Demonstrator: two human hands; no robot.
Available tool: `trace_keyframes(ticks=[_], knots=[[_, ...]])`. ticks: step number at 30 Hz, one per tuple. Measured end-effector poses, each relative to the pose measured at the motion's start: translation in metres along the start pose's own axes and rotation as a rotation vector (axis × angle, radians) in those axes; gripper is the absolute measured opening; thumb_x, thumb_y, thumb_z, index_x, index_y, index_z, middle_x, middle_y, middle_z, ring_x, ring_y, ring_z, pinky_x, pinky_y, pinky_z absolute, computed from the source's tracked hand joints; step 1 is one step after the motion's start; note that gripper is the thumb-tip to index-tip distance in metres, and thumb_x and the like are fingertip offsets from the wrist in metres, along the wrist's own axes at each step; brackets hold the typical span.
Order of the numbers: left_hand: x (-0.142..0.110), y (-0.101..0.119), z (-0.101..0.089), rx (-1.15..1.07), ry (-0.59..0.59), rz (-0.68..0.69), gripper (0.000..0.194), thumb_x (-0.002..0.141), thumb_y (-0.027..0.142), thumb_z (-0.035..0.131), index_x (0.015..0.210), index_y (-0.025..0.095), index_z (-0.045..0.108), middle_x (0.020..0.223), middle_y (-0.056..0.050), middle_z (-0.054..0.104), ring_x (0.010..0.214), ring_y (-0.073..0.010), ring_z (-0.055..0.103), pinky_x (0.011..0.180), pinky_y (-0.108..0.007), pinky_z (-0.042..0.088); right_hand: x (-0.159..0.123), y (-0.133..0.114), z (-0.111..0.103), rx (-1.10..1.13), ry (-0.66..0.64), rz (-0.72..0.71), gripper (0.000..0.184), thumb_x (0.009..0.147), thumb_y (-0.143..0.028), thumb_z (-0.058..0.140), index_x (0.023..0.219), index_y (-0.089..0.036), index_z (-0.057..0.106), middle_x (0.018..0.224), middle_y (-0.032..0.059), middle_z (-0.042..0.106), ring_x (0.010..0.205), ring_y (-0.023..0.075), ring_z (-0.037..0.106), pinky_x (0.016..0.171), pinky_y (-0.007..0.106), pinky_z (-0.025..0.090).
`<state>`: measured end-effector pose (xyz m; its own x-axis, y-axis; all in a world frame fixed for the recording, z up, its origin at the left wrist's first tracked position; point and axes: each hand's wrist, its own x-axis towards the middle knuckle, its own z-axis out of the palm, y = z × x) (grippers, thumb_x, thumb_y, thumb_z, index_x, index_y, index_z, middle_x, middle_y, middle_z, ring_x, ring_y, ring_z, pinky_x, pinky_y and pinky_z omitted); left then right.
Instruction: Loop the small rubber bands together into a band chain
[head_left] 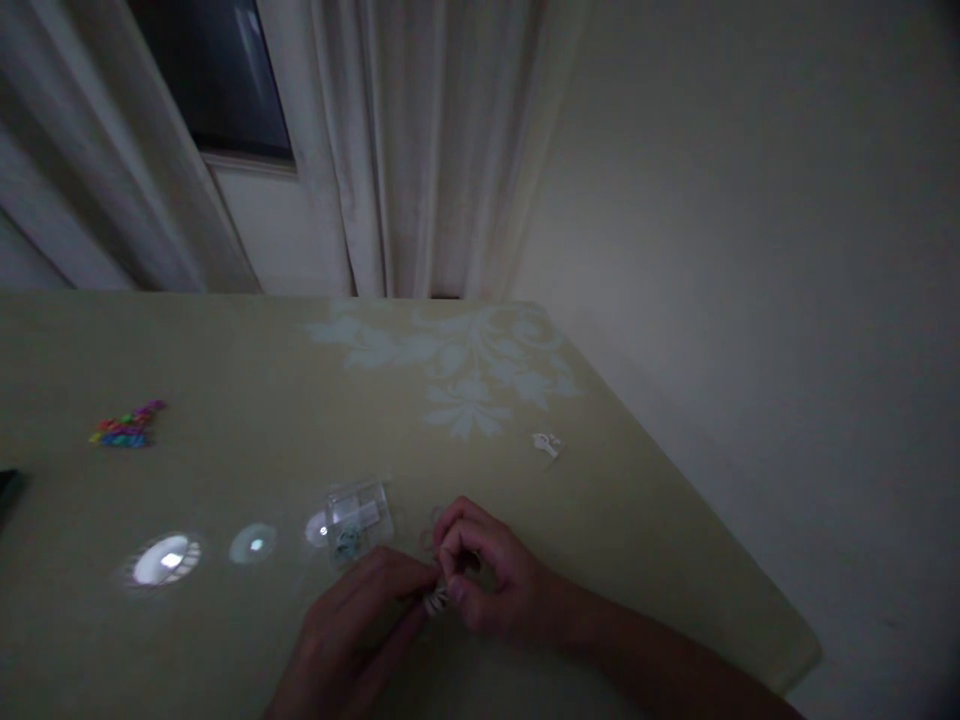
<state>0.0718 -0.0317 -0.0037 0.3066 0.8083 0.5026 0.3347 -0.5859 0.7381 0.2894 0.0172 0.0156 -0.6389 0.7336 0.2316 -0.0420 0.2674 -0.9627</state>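
My left hand (367, 620) is closed, its fingertips pinching a small pale piece with light stripes (436, 601). My right hand (491, 575) touches the same spot from the other side, thumb and forefinger drawn together in a pinch. What those right fingers hold, if anything, is too small and dark to make out. A thin pinkish loop (427, 538) shows just beyond the right fingertips. Behind my left hand stands a clear plastic box (367, 492) with compartments. Greenish small bits (347, 543) lie in its near part.
A pile of bright coloured small pieces (127, 428) lies at the left. Toward the right sits a small white cut-out piece (546, 443). A dark object (9, 485) juts in at the left edge. The table (247, 400) ends by a curtain (405, 150) and a wall.
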Motion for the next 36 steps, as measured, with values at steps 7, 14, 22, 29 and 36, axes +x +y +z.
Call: trace_keyframes(ticks=[7,14,22,29,36], knots=[[-0.001,-0.001,0.000,0.064,0.011,0.047,0.026,0.095,0.008,0.062,0.112,0.027,0.066,0.096,0.000,0.076,0.088,-0.0113,0.076,0.080,-0.015,0.059,-0.002,0.001,0.000,-0.085,-0.003,-0.047,0.009,0.087,-0.021,0.073,0.090,-0.020,0.065,0.102,0.0029,0.056,0.091,0.0153,0.056,0.081,0.028,0.047],[0.009,-0.019,-0.034,0.327,0.261,-0.106,0.011,0.100,0.025,0.063,0.105,0.026,0.072,0.098,-0.002,0.076,0.086,-0.0157,0.076,0.075,-0.022,0.060,0.000,0.013,-0.013,-0.220,0.209,-0.024,0.011,0.096,-0.031,0.072,0.095,-0.020,0.071,0.100,0.0037,0.057,0.080,0.0134,0.053,0.070,0.026,0.045],[-0.007,-0.054,-0.068,0.788,-0.010,-0.037,0.041,0.094,0.008,0.044,0.117,0.023,0.075,0.113,-0.010,0.076,0.098,-0.0243,0.075,0.081,-0.032,0.061,0.001,0.015,-0.015,-0.263,0.187,0.015,0.012,0.096,-0.031,0.073,0.096,-0.020,0.074,0.101,0.0039,0.058,0.077,0.0126,0.052,0.069,0.026,0.044],[-0.012,-0.050,-0.058,0.824,-0.020,0.034,0.043,0.095,0.006,0.041,0.126,0.018,0.069,0.118,-0.014,0.073,0.105,-0.0281,0.071,0.084,-0.036,0.061,0.004,0.017,-0.018,-0.313,0.244,0.005,0.018,0.098,-0.036,0.071,0.096,-0.019,0.073,0.102,0.0046,0.058,0.075,0.0123,0.051,0.067,0.026,0.044],[-0.025,-0.049,-0.037,0.791,-0.071,0.208,0.049,0.102,0.008,0.037,0.142,0.020,0.063,0.131,-0.011,0.074,0.118,-0.0258,0.070,0.101,-0.036,0.058,0.006,0.018,-0.017,-0.297,0.267,0.013,0.018,0.098,-0.036,0.071,0.094,-0.019,0.072,0.101,0.0042,0.058,0.072,0.0112,0.050,0.065,0.025,0.043]])
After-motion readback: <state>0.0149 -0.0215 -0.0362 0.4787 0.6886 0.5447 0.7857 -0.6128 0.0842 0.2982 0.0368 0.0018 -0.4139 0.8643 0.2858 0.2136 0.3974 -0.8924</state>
